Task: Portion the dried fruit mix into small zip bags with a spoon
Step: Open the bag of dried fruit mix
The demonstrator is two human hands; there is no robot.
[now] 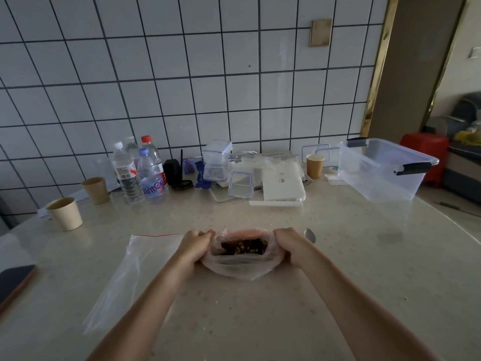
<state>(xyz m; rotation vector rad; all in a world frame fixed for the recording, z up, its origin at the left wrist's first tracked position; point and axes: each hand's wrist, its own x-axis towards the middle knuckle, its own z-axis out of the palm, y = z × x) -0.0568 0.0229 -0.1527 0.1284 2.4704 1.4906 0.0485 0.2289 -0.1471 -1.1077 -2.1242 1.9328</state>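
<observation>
The thin plastic bag (240,267) of dried fruit mix (244,247) is held at the near middle of the table (338,256), its mouth stretched wide between two hands: the left hand (194,247) is curled round the left edge of the opening, the right hand (290,244) round the right edge, each gripping bunched film. The risk, as it may be judged from here, lies in that soft film — if the pull is uneven or one grip is let go, the mouth can collapse or the bag tip, and the loose pieces would be scattered across the smooth, speckled stone-like top, where a few crumbs are already seen. The spoon (309,235) is lying just beyond the right hand, only its shiny rounded bowl showing; once a hand is freed to lift it, the opening may sag shut. An empty zip bag (135,277) with a red seal line is laid flat to the left, clear, slippery and limp, so it is likely to slide or fold when filled unless it is propped open. The mix is seen as dark, lumpy pieces with paler bits among them. Paper cups (66,213), water bottles (140,173) and a clear, rigid plastic box (385,170) are ranged along the far side.
</observation>
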